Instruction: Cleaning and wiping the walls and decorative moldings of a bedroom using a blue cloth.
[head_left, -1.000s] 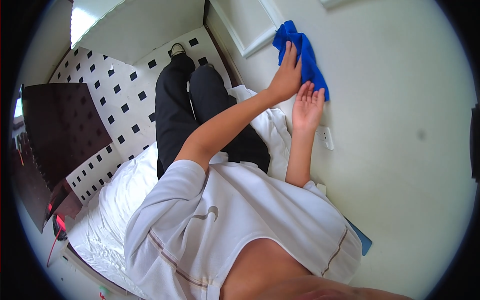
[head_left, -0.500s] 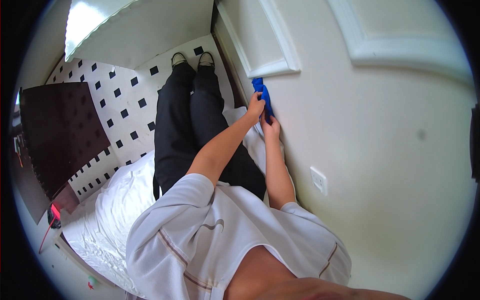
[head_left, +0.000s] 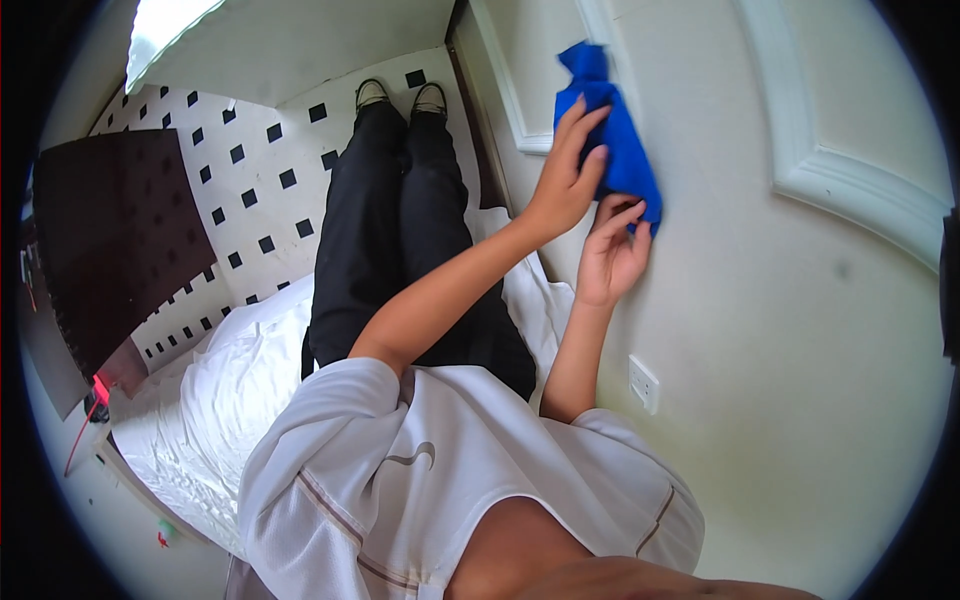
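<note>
A bright blue cloth (head_left: 622, 150) stretches lengthwise in front of the pale wall, its narrow, bunched top end above my fingers. My left hand (head_left: 570, 180) reaches across and grips its upper part along the near edge, thumb bent over it and fingers spaced apart. Lower down, my right hand (head_left: 614, 255) has the bottom corner pinched between curled fingers, palm turned up. Whether the cloth touches the wall, I cannot tell.
White raised moulding (head_left: 860, 200) runs along the wall (head_left: 760, 330), with a socket (head_left: 644, 384) low on it. My black-trousered legs (head_left: 390, 220) stretch out over a white sheet (head_left: 210, 400). A dark brown panel (head_left: 120, 240) stands at left by the black-diamond tiles (head_left: 265, 190).
Both hands and the cloth have moved up and to the right. The cloth, a narrow bunched strip before, now spreads wider. My view has shifted slightly too.
</note>
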